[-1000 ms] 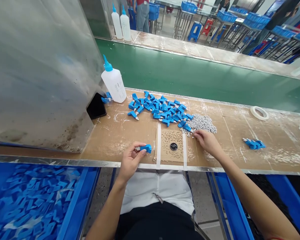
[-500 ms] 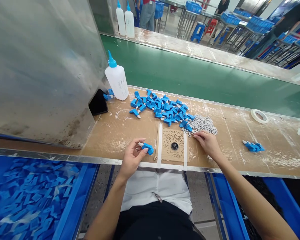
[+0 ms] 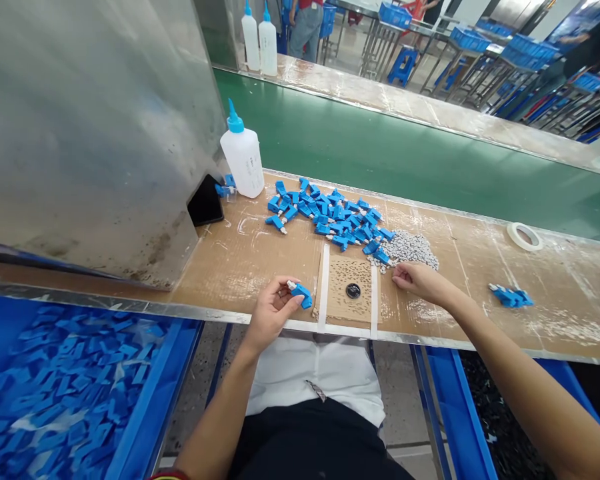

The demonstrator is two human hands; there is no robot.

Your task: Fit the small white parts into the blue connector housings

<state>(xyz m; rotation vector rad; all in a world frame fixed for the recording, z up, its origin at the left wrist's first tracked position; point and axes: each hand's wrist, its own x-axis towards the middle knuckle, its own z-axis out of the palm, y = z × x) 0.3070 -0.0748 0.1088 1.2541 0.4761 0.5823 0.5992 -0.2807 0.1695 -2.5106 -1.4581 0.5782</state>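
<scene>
My left hand point(image 3: 273, 312) holds a blue plastic piece point(image 3: 301, 295) with a white tip, just left of a taped cardboard pad point(image 3: 337, 308). On the pad sits a small round black cap point(image 3: 353, 291). My right hand point(image 3: 416, 279) is closed at the near edge of a pile of small grey pieces point(image 3: 411, 248); what its fingertips hold, if anything, is too small to tell. Behind the pad spreads a heap of blue pieces point(image 3: 337, 217), some with white tips, touching the grey pile.
A white bottle point(image 3: 245, 162) with blue nozzle stands beside a metal housing point(image 3: 105, 133) and black phone-like object point(image 3: 206, 202). Tape roll point(image 3: 525, 237) and blue pieces point(image 3: 511, 297) lie right. Blue bin point(image 3: 155, 393) is below left; a green belt point(image 3: 380, 143) runs behind.
My right hand has drawn slightly back from the grey pile, its fingers more curled. My left hand still holds the blue piece, now tilted a little differently. The whole view has shifted slightly.
</scene>
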